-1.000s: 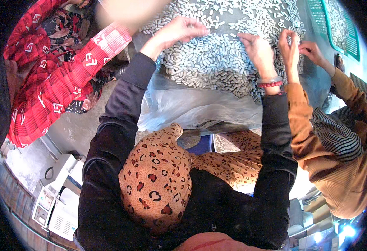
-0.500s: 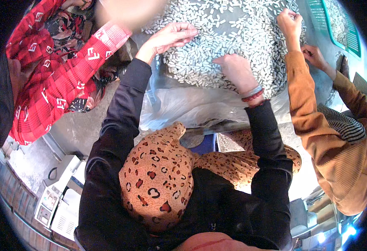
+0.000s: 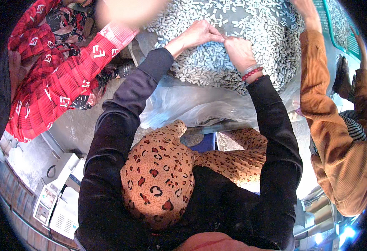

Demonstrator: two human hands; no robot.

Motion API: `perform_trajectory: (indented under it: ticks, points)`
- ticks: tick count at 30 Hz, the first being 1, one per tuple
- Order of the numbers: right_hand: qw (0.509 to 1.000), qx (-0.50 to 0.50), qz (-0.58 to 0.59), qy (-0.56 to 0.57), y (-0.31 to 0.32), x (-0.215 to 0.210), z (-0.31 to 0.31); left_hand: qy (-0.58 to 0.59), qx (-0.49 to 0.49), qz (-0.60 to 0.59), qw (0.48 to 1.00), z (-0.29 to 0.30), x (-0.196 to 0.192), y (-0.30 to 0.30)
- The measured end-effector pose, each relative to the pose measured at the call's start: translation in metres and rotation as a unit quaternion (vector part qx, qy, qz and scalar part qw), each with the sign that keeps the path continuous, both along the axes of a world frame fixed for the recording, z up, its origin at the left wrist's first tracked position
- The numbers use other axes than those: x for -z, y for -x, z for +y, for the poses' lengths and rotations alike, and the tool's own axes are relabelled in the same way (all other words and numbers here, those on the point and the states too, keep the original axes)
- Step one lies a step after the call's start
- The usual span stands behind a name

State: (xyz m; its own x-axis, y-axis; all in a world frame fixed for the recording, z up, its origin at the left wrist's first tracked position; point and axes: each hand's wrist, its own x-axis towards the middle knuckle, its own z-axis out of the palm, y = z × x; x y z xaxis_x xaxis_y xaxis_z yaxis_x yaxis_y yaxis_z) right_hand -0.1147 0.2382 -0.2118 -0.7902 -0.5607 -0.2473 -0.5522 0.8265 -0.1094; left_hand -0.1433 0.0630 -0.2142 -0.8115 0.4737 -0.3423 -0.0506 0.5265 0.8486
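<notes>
A wide heap of small, oblong silvery pieces covers the grey work table in front of me. My left hand is over the heap, thumb and fingers pinched together. Its fingertips meet those of my right hand, whose fingers are curled closed and which has bracelets at the wrist. Whatever sits between the fingertips is too small and hidden to make out. A clear plastic sheet hangs over the table's near edge, below both hands.
At the left, a co-worker's red checked sleeve reaches to the table, the hand blurred. A co-worker's brown corduroy sleeve reaches in from the right. A green basket holding more pieces stands at the far right. Leopard-print fabric covers my lap.
My left hand has moved right and my right hand up and away from me, bringing their fingertips together. The co-worker's brown-sleeved arm at the right has reached farther away.
</notes>
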Motion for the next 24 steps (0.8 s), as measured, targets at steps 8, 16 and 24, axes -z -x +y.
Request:
perform_trajectory:
  ticks: [8, 16, 24]
  points:
    - [0.989, 0.115, -0.041, 0.088, 0.009, 0.009, 0.001, 0.202, -0.064, 0.038, 0.977, -0.052, 0.009, 0.005]
    - [0.484, 0.406, -0.422, 0.651, -0.005, -0.060, 0.038, 0.121, 0.094, 0.286, 0.946, -0.012, 0.017, -0.020]
    - [0.235, 0.203, -0.488, 0.816, -0.027, -0.066, 0.049, 0.214, 0.090, 0.305, 0.923, 0.004, 0.012, -0.025]
